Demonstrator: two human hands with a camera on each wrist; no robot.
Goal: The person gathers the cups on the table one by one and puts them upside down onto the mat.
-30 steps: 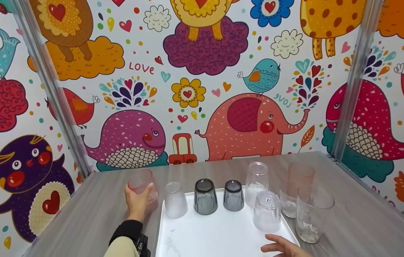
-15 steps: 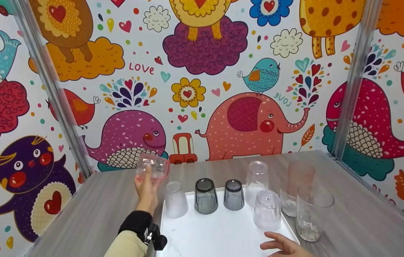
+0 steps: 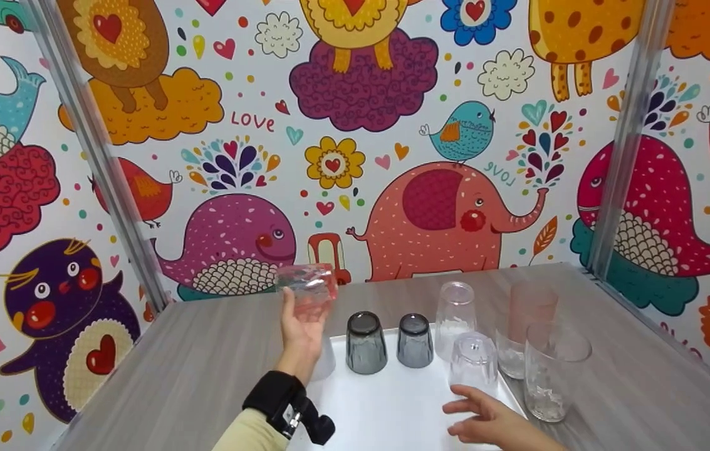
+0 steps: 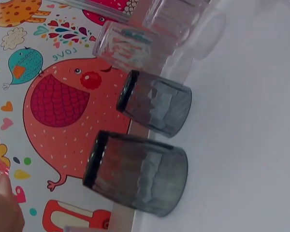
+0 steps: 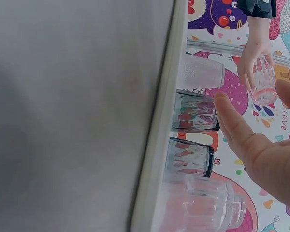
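Note:
My left hand (image 3: 303,332) grips a pink drinking glass (image 3: 308,291), which lies tilted on its side in the air behind the white tray's back left corner. Two grey glasses (image 3: 366,347) stand upside down at the back of the tray (image 3: 386,413). A frosted glass (image 3: 326,363) is mostly hidden behind the left wrist. My right hand (image 3: 489,418) holds nothing; its fingers are spread loosely over the tray's right side. Just beyond those fingertips is an upturned clear glass (image 3: 474,357), with a taller clear glass (image 3: 457,307) behind it.
To the right of the tray, on the wood-grain table (image 3: 185,376), stand a tall clear glass (image 3: 546,388) and a pink glass (image 3: 533,310) that overlaps another clear one (image 3: 510,357). Patterned wall panels (image 3: 355,188) enclose the table's back and sides.
My left hand has lifted the pink glass off the table on the left, turned it sideways and carried it right. The right hand has shifted slightly up and left.

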